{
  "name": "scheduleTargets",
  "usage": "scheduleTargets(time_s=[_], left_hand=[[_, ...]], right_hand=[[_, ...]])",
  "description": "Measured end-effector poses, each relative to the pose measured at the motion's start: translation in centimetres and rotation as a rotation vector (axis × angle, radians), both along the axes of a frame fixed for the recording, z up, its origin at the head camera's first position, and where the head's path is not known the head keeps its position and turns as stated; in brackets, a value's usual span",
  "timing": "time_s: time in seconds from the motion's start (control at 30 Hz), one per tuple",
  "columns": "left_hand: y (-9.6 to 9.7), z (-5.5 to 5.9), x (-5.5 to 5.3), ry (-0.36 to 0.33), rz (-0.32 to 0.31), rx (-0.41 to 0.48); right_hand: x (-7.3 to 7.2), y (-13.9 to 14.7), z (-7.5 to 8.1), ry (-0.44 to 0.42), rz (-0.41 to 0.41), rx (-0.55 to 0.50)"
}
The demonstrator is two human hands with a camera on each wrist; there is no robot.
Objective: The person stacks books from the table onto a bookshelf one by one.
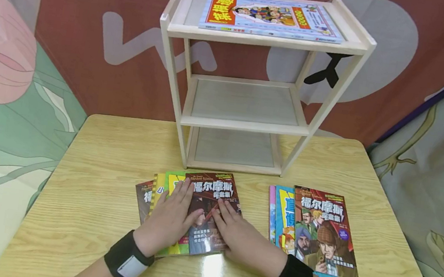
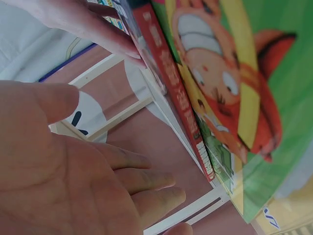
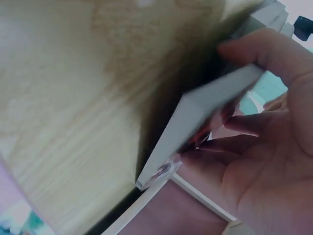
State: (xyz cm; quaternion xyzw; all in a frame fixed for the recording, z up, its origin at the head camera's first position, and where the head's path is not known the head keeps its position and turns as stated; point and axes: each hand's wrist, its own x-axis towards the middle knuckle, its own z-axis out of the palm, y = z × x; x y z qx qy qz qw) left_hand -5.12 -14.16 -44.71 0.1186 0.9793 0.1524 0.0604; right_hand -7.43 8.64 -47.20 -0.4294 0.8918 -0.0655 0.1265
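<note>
Both in action: left hand [image 1: 170,214] and right hand [image 1: 236,233], apart, fingers straight, touching a glossy dark-brown rectangular paperback [image 1: 208,237] atop fanned, colourful books [image 1: 160,186] on the pale wood-grain desk [image 1: 105,150]. Its long axis runs away, top towards the whitish wooden rack [image 1: 245,125]. Only the left-wrist view shows a red spine [image 2: 171,83] beside a green cartoon cover [image 2: 230,88].

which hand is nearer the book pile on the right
Right. The right hand is left of the right pile, at the right edge of the left pile; the left hand is farther left, over that pile.
</note>
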Motion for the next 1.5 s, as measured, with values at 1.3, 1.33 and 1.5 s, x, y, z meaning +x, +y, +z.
scheduleTargets(time_s=[1.3, 1.33, 1.5], left_hand=[[-0.7, 1.9, -1.8, 0.141, -0.118, 0.082], [-0.6, 2.0, -1.8, 0.138, -0.120, 0.080], [-0.3, 2.2, -1.7, 0.121, -0.164, 0.105]], right_hand=[[-2.1, 5.6, 6.1, -0.041, 0.074, -0.578], [-2.2, 5.6, 6.1, -0.039, 0.093, -0.582], [-2.2, 5.9, 6.1, -0.081, 0.104, -0.585]])
